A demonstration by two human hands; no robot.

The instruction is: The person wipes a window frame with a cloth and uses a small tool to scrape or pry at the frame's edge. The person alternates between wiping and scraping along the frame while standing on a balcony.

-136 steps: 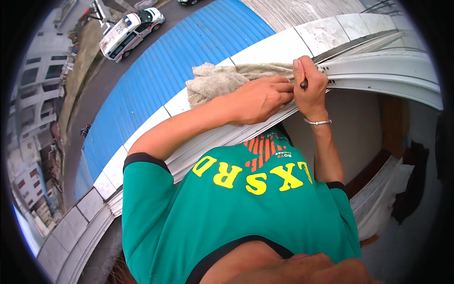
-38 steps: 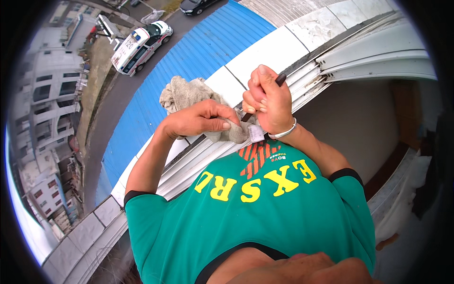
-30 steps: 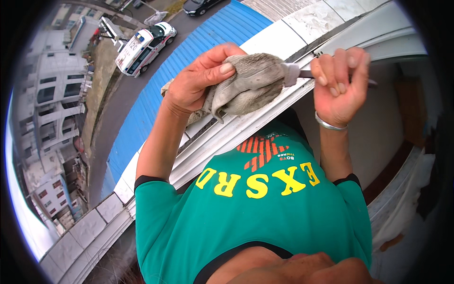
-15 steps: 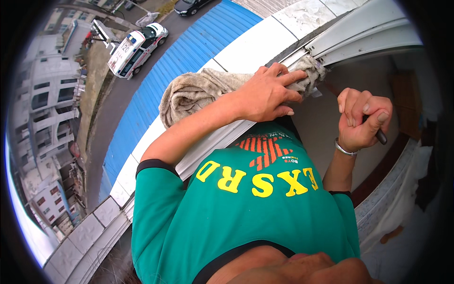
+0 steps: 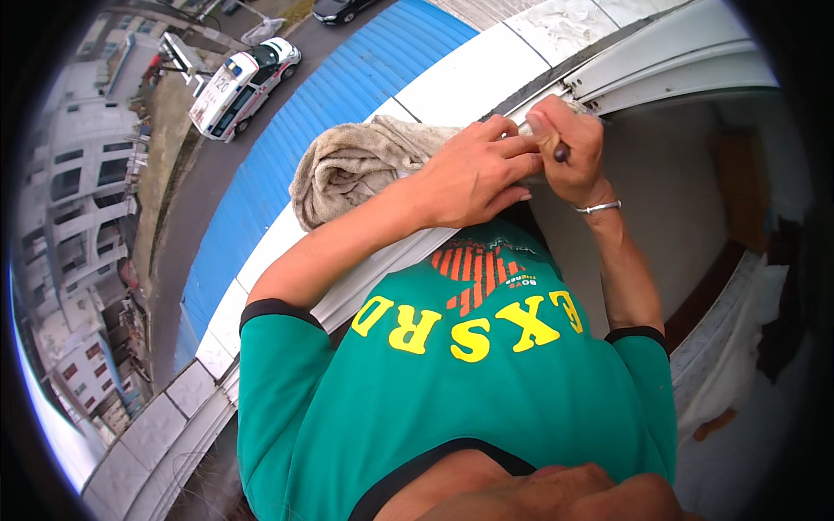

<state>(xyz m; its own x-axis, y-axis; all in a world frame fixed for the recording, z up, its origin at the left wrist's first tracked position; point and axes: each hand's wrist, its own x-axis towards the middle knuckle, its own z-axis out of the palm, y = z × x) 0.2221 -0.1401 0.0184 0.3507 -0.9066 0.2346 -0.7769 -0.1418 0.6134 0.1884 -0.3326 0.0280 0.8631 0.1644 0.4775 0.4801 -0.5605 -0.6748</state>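
Observation:
A rolled, grey-beige cloth [image 5: 347, 169] lies on the white tiled ledge beside the window frame. My left hand [image 5: 473, 174] rests over the cloth's inner end, its fingers curled on it. Right against those fingers is my right hand [image 5: 573, 152], closed in a fist around a tool with a dark, rounded handle [image 5: 562, 153]. Only the handle's butt shows clearly; the tool's working end is hidden by my hands and the cloth. A silvery bracelet [image 5: 599, 207] circles my right wrist.
My chest leans against the white window frame [image 5: 382, 263]. Outside it runs the tiled ledge [image 5: 469, 74], with a blue corrugated roof [image 5: 347, 87] below. Farther down, a white van [image 5: 239, 91] and a dark car [image 5: 343, 9] stand on the road. A white sash rail [image 5: 678, 61] spans the upper right.
My right hand has moved left with the tool, from apart over the room side to beside my left hand. My left hand stays at the cloth, shifted slightly left.

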